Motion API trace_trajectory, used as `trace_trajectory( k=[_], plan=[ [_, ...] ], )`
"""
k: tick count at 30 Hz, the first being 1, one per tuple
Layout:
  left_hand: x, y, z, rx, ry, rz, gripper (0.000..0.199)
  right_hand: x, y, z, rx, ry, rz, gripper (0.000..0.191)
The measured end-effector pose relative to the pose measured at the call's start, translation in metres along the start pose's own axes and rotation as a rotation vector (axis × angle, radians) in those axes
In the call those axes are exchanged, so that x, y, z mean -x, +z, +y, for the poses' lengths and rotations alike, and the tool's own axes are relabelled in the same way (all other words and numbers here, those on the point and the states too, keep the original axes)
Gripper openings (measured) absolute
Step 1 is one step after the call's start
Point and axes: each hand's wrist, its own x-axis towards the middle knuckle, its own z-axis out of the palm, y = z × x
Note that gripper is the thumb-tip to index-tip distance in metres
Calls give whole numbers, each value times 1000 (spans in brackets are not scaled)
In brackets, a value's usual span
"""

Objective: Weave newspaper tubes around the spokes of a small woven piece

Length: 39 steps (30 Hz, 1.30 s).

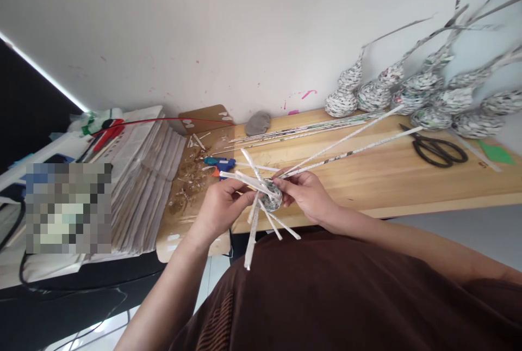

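Observation:
Between my two hands is a small round weave of rolled newspaper [272, 196], held just above the table's front edge. Several whitish paper strips stick out from it to the left and downward. My left hand [227, 198] grips its left side, thumb and fingers pressed together around the strips. On the other side, my right hand [305, 193] pinches the weave's right edge. Two long paper tubes [350, 153] run from there up to the right across the table. Part of the weave is hidden by my fingers.
A blue glue gun [220, 164] lies beyond my left hand, near paper scraps on a brown board [185, 188]. Stacked newspapers [138, 198] stand at left. Black scissors [438, 149] lie at right, before several woven gourd shapes [340, 102]. Thin paper tubes [302, 129] lie along the wall.

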Motion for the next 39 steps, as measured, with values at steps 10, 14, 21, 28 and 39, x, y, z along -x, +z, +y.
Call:
trace_trajectory(
  k=[10, 14, 21, 28, 39],
  plan=[
    [-8, 16, 10, -186, 143, 148, 14, 2, 6, -2, 55, -66, -51, 38],
    [-2, 25, 4, -124, 170, 274, 9, 3, 5, -1, 63, -100, -42, 34],
    [4, 28, 8, -144, 68, 267, 8, 6, 4, 6, 116, -197, -35, 27],
    [7, 26, 11, -174, 34, 236, 5, 8, 3, 6, 132, -270, -48, 23],
    [-1, 13, 12, -287, 189, 97, 13, 7, -7, 7, 281, -412, -50, 13]
  ],
)
